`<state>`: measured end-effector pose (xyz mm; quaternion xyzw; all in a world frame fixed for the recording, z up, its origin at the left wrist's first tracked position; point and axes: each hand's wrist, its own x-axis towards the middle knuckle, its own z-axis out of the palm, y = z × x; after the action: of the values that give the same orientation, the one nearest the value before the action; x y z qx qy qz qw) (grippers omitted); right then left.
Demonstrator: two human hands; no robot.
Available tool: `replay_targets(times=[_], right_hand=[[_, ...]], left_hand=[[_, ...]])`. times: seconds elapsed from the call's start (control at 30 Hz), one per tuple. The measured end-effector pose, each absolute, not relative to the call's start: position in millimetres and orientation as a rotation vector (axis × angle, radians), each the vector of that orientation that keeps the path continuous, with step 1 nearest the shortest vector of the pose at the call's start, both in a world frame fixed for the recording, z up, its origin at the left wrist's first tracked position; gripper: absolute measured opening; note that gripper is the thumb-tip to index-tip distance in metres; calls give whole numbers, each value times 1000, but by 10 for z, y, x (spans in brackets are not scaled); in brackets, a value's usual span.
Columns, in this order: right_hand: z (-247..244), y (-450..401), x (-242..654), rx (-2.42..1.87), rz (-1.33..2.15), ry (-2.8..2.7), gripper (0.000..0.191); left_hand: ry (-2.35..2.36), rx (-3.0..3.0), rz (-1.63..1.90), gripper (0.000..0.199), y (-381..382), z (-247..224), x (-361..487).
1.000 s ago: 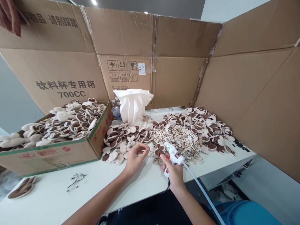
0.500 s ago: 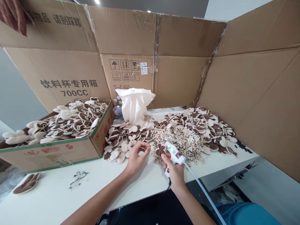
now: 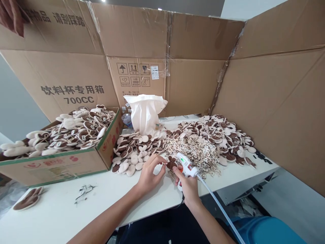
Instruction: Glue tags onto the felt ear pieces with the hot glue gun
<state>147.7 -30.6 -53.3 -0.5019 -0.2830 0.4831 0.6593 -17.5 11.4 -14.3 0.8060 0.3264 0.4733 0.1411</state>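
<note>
Head view: nearest, a white glue gun (image 3: 186,163) is gripped by the right hand (image 3: 189,185), a pale rod (image 3: 220,207) trailing from its back end. A brown rabbit-shaped piece (image 3: 172,163) is held beside the gun, at the same hand's fingertips. The left hand (image 3: 149,175) is curled, thumb and forefinger tips brought close together just beside the piece; whether anything is pinched or touched cannot be told. On the white table (image 3: 109,200), another such piece (image 3: 29,199) is laid at far left. Farther back, a heap of cord loops (image 3: 194,149) is flanked by piles of pieces (image 3: 130,157), and an open carton (image 3: 64,167) is filled with more. Behind these, cardboard panels (image 3: 194,86) are stood upright.
</note>
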Motion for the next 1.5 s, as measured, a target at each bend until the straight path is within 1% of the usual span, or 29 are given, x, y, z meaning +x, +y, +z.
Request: replay_targets(times=[0.13, 0.37, 0.7, 1.0, 1.13, 1.23, 1.4, 1.5], right_hand=[[-521, -309, 1468, -1157, 1102, -643, 45], [-594, -290, 1484, -1156, 1115, -668, 46], [-606, -302, 1477, -1171, 1114, -734, 45], [-576, -303, 1477, -1200, 1128, -760, 45], [-566, -309, 1476, -1208, 1138, -770, 46], [-577, -316, 1485, -1200, 1146, -768, 47], [-575, -318, 1490, -1194, 1136, -762, 46], [-559, -315, 1483, -1188, 1122, -769, 47]], left_hand=[[957, 2332, 1354, 14, 129, -181, -182], [953, 2299, 1387, 8, 145, -171, -184], [913, 2389, 1363, 15, 182, -215, -185], [935, 2380, 1353, 19, 173, -206, -180], [957, 2388, 1345, 17, 181, -223, -179], [950, 2376, 1337, 16, 150, -194, -177], [962, 2280, 1295, 21, 64, -108, -192], [964, 2267, 1326, 16, 55, -89, -194]])
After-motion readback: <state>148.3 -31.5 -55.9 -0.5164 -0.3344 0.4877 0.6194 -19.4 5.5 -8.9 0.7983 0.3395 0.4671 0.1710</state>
